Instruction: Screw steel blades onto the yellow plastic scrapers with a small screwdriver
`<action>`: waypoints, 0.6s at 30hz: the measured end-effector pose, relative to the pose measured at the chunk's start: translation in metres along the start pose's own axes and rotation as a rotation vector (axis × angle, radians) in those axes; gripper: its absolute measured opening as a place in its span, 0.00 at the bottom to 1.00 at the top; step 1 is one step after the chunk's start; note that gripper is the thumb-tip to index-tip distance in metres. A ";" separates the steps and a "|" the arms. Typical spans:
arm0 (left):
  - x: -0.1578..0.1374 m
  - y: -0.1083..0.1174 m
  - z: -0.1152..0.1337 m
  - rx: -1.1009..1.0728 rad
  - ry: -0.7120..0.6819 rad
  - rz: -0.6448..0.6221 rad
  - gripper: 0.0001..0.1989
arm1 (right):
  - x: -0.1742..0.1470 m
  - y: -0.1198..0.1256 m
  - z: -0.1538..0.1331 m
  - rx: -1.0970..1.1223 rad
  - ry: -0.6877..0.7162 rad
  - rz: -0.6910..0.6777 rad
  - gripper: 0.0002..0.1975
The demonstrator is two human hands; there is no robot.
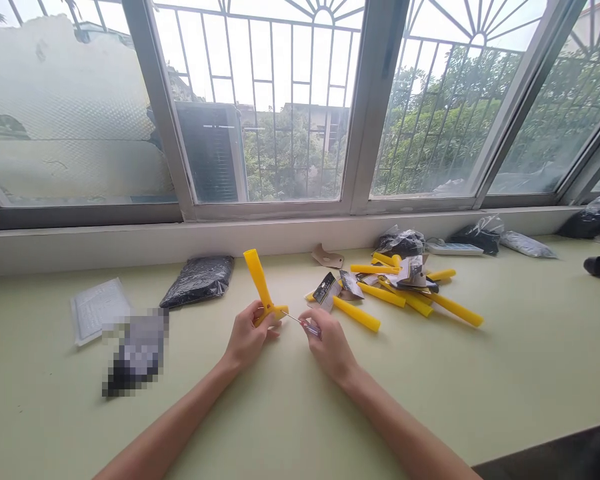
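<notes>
- While the left hand [245, 339] grips the yellow piece [258, 277] near the middle of the surface [290, 427], its fingers pinch the lower part around the short crosspiece; the long tube leans upward and to the left, likely so that it stays out of the other hand's way.
- The right hand [327, 340] has its fingers closed around the handle of a small screwdriver [312, 327], whose thin shaft points left at the crosspiece. This grip close to the shaft probably gives fine control of the tip; whether the tip enters the plastic or only touches it cannot be told.
- The two hands face each other, apparently so that one braces the piece against the tool's push. Whether the piece also rests on the surface is unclear.
- Just beyond the right hand lies a loose heap of similar yellow tubes [357, 315] with printed cards [327, 291] among them, seemingly placed within easy reach.
- A black packet [198, 281] and a pale packet [100, 311] lie to the left, apart from the handling.
</notes>
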State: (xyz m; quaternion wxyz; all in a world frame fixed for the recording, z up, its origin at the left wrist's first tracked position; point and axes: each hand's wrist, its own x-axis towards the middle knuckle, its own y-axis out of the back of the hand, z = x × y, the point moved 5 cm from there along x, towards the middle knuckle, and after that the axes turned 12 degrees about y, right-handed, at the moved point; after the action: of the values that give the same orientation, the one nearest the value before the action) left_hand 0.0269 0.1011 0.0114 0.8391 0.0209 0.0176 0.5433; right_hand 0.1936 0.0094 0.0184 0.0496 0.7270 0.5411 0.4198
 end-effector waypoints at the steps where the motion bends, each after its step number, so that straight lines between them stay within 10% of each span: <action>1: 0.000 0.000 0.000 0.000 -0.002 -0.002 0.22 | 0.000 -0.002 0.001 -0.004 -0.024 -0.025 0.07; 18: 0.002 0.002 -0.004 -0.045 0.069 0.021 0.25 | 0.002 -0.014 -0.003 0.756 -0.464 0.107 0.27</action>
State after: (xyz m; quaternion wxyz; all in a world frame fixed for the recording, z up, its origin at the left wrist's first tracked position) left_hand 0.0255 0.1035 0.0074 0.8325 -0.0167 0.0340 0.5528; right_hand 0.1807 0.0158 0.0142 -0.1211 0.7959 0.5928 0.0203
